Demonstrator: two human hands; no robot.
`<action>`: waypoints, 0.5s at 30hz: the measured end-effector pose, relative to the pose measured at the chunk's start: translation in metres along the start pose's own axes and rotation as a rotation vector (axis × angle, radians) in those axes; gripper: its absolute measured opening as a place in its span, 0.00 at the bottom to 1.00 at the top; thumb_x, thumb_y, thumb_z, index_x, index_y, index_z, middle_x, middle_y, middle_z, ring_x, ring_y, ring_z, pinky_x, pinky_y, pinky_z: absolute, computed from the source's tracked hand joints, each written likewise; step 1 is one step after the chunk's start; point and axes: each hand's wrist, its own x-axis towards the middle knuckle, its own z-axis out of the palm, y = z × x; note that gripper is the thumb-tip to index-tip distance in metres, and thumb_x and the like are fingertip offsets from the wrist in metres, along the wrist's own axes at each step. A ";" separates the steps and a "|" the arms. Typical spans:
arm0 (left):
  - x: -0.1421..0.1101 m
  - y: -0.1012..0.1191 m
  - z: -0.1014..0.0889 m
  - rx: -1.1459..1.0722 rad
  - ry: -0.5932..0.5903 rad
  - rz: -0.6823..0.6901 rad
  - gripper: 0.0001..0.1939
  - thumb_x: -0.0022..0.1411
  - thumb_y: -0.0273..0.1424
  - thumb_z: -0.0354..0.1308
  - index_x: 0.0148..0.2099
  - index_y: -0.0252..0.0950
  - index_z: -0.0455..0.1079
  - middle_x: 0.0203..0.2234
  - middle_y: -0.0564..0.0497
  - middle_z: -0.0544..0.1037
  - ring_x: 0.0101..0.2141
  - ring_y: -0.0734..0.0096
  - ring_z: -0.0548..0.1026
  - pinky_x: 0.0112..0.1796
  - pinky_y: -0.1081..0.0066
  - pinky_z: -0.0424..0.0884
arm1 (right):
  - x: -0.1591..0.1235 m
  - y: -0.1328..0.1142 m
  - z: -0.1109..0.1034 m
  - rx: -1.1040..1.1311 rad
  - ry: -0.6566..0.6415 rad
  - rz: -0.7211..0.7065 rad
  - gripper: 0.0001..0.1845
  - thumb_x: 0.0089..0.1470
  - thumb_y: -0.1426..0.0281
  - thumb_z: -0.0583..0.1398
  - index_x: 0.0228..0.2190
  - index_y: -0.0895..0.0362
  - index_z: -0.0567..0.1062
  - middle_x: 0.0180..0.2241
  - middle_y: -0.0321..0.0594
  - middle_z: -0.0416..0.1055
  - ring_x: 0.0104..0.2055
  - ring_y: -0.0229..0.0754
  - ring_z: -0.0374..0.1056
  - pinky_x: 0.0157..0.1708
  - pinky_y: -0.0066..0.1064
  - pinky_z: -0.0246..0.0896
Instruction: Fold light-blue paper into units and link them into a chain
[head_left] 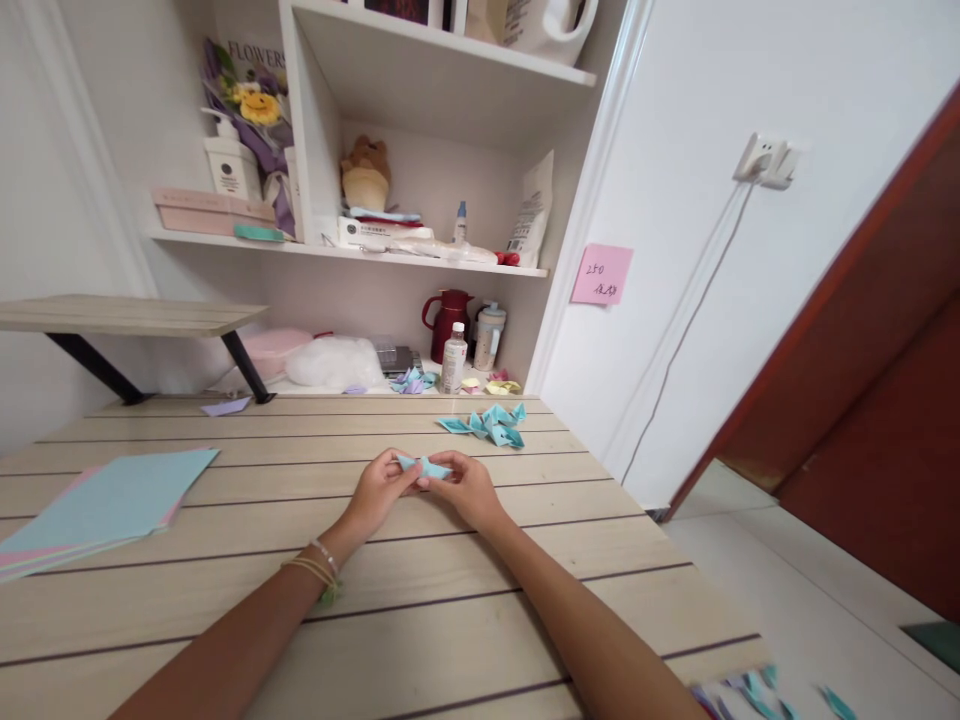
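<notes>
Between my two hands, just above the slatted wooden table (360, 640), is a small light-blue folded paper boat (427, 467). My left hand (381, 487) pinches its left end, and my right hand (469, 487) grips its right end; fingers cover part of the paper. Just beyond my right hand lies a cluster of several similar blue paper boats (495, 428). Off to the left rests a stack of coloured paper sheets (112, 500), light blue on top with pink edges showing beneath.
A purple folded paper (226, 407) lies by the leg of a small raised shelf (135, 314). Behind the table, a bottle (454, 360), a dark red jug (450, 325) and more folded papers (412, 381) stand in the cabinet. Folded pieces (750, 692) show at the lower right.
</notes>
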 end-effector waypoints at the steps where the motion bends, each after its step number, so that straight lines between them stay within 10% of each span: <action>1: 0.000 0.000 0.000 0.012 0.005 0.015 0.14 0.46 0.34 0.64 0.30 0.34 0.63 0.22 0.52 0.77 0.27 0.70 0.76 0.36 0.67 0.72 | 0.000 0.002 0.001 0.021 -0.010 0.029 0.24 0.35 0.61 0.66 0.36 0.59 0.73 0.26 0.39 0.72 0.25 0.38 0.66 0.25 0.28 0.61; 15: -0.001 0.004 -0.002 0.264 -0.018 0.015 0.15 0.43 0.33 0.65 0.35 0.32 0.72 0.26 0.48 0.80 0.28 0.64 0.77 0.32 0.68 0.72 | 0.002 -0.006 -0.014 -0.092 -0.048 -0.009 0.18 0.28 0.63 0.68 0.25 0.60 0.76 0.22 0.37 0.74 0.22 0.36 0.64 0.22 0.25 0.57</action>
